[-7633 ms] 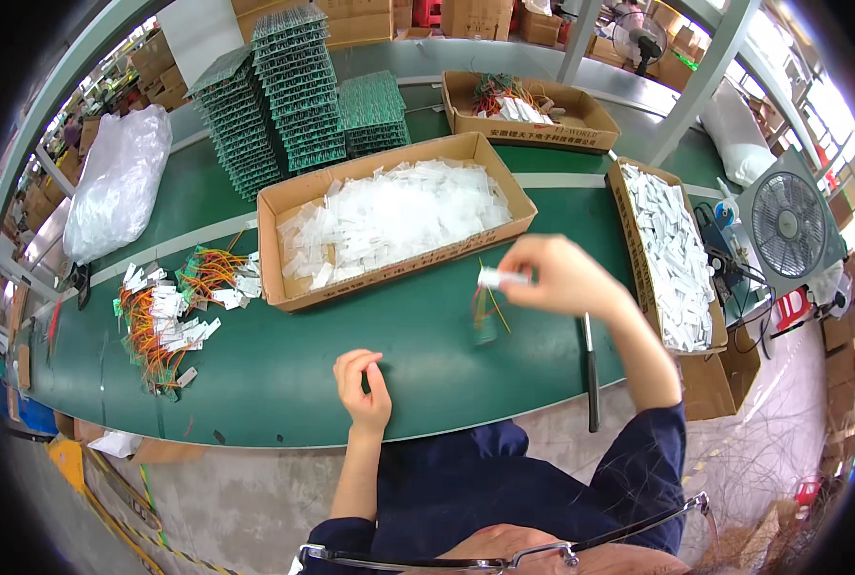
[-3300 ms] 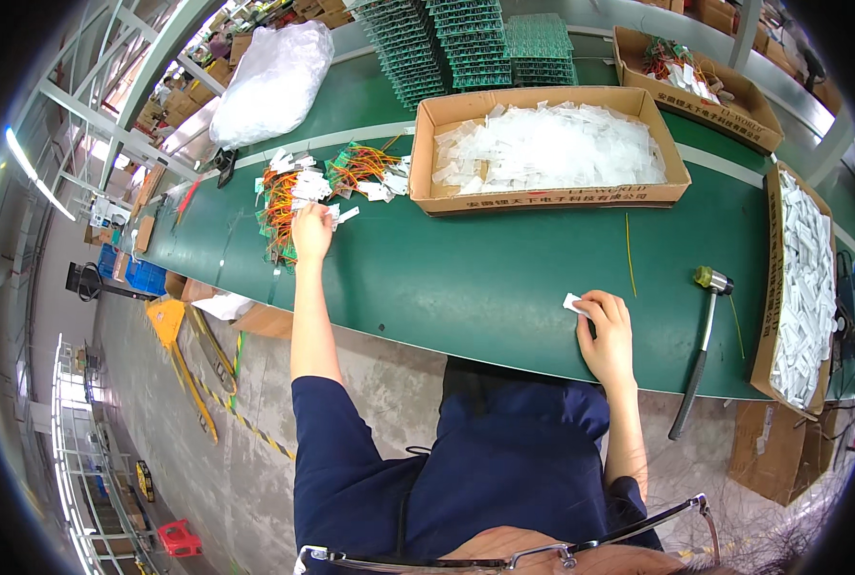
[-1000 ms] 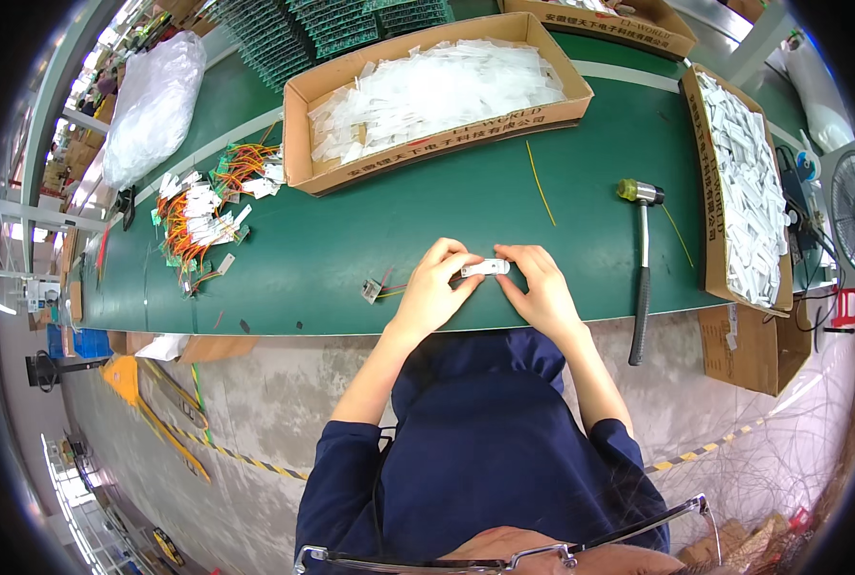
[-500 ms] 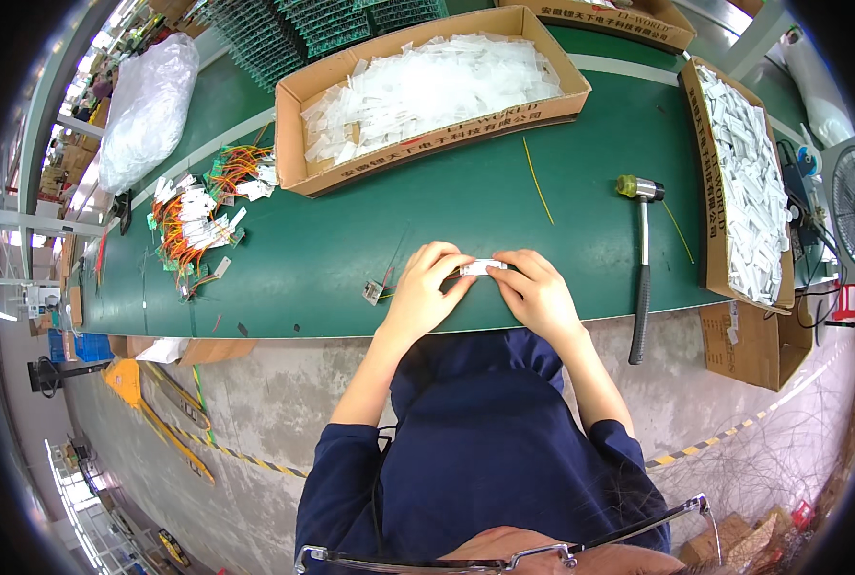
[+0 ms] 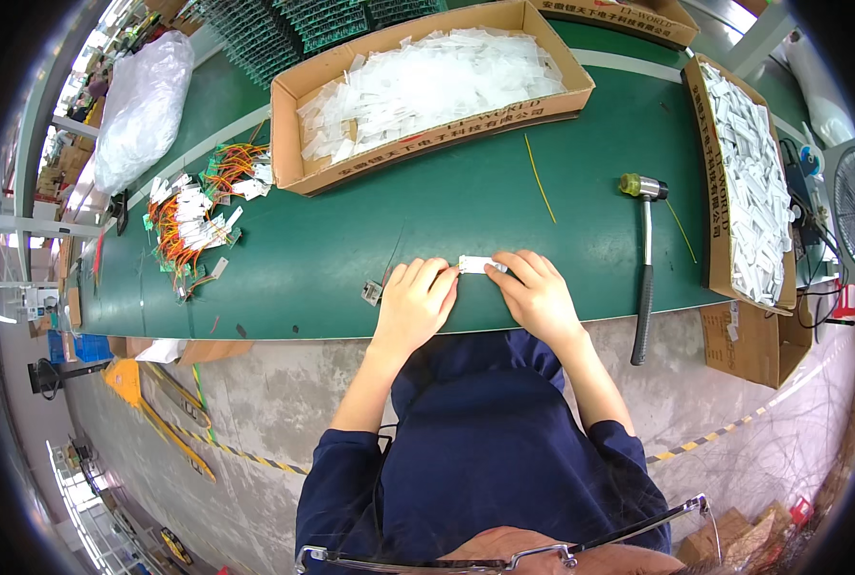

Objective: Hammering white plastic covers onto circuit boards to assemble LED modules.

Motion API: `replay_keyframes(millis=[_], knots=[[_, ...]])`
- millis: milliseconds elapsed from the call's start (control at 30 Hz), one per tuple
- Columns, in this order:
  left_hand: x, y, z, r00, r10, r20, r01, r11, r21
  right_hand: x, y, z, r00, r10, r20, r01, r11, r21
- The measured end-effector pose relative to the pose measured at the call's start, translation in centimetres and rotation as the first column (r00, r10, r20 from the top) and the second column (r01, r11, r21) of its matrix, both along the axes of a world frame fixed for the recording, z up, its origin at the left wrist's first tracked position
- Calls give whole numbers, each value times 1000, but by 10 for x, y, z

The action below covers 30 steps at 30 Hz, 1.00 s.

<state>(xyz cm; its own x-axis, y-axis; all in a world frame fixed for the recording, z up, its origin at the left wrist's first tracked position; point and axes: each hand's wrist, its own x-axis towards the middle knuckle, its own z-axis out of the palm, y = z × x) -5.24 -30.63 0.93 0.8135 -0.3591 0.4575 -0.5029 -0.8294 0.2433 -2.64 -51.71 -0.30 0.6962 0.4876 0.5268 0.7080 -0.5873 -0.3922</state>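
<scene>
Both hands meet at the near edge of the green surface [image 5: 351, 259], sharing a small white plastic connector piece [image 5: 473, 264]. Left hand [image 5: 413, 307] and right hand [image 5: 538, 295] each pinch one end, fingertips closed on it, likely to steady it for pressing. A small grey metal part [image 5: 372, 291] lies just left of the left grip; a rubber-headed mallet [image 5: 644, 259] lies right of the right grip.

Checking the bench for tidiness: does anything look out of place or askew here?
The hammer lies with its handle end sticking out past the green table's front edge. A thin yellow wire lies loose on the mat, and the orange wired parts sit in a tangled heap. Both hands, left and right, hold a small white part.
</scene>
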Motion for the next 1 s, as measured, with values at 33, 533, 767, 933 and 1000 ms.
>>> replay_keyframes(millis=[33,533,767,933,1000], knots=[[0,0,0,1000,-4,10,4,1000,17,0,-1,0,1000,0,-1,0,1000,0],[3,-5,6,992,102,-79,-104,994,-33,2,1,2,999,37,-7,-38,998,-57],[17,-2,0,975,44,-218,-91,973,-210,4,1,3,998,54,-24,-55,998,-44],[18,1,-7,955,-31,-296,-83,928,-363,3,1,3,999,36,-21,-37,998,-41],[19,2,-5,955,-47,-294,-67,927,-369,3,0,3,999,37,-28,-38,998,-45]])
